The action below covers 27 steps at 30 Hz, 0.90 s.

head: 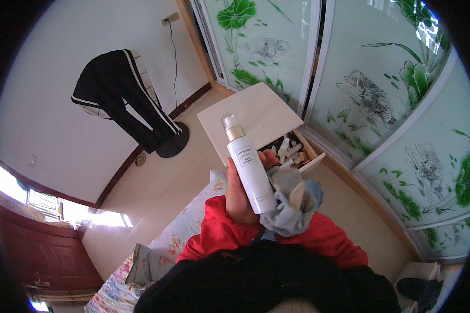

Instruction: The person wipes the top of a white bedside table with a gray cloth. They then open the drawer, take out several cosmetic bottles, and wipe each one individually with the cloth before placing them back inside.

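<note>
A white cosmetic pump bottle (250, 172) with a gold collar and a clear cap lies tilted in my left hand (237, 191), whose fingers wrap around its far side. The bottle bears writing. My right hand (297, 197) is mostly covered by a crumpled grey cloth (284, 217) that it holds just right of the bottle. Beyond both hands, a pale cabinet (254, 113) has its drawer (313, 162) pulled out, with several small bottles and tubes (288, 150) inside.
A bed with a floral sheet (188, 219) lies at the lower left, with a grey-green cloth (143, 266) on it. Black trousers (121, 90) hang on a stand with a round base (173, 144). Glass sliding doors (337, 78) with green plant patterns line the right. A dark red door (43, 254) is at left.
</note>
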### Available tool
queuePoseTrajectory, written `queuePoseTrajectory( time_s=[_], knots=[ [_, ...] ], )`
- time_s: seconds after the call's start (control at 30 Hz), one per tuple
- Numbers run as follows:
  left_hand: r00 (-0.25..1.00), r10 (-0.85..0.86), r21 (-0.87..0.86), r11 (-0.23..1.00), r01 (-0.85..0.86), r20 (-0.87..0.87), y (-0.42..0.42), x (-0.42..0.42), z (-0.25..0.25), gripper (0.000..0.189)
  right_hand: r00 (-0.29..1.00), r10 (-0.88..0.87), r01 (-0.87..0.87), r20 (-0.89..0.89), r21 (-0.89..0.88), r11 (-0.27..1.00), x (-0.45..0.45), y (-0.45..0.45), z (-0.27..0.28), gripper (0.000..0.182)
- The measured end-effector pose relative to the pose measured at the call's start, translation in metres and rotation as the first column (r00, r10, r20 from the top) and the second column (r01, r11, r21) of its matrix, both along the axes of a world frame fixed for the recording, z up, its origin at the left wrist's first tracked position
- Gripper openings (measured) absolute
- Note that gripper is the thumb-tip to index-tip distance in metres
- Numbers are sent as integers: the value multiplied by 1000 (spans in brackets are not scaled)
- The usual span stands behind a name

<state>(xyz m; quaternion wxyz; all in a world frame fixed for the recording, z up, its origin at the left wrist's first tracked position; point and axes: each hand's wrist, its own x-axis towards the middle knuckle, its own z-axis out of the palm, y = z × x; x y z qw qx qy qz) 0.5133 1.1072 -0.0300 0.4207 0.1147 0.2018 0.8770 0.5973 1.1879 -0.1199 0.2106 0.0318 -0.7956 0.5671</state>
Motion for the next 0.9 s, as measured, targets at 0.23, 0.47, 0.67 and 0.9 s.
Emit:
queuePoseTrajectory(
  time_s=[0.23,0.47,0.67,0.9],
  knots=[
    [991,-8,17,1000,11,-133,3,-1,-12,59,974,178,-117,-142,-983,-142,-7,-21,1,44],
    [977,-42,17,999,47,-210,-2,-8,-15,59,992,82,-45,95,-343,938,15,-10,36,42],
    [995,-50,38,998,54,-89,1,-7,-14,56,1000,-17,19,9,-336,942,8,-7,33,47],
    [997,69,-43,997,-71,-38,2,-16,-18,52,945,-281,146,-165,-556,818,14,5,22,48]
  ],
)
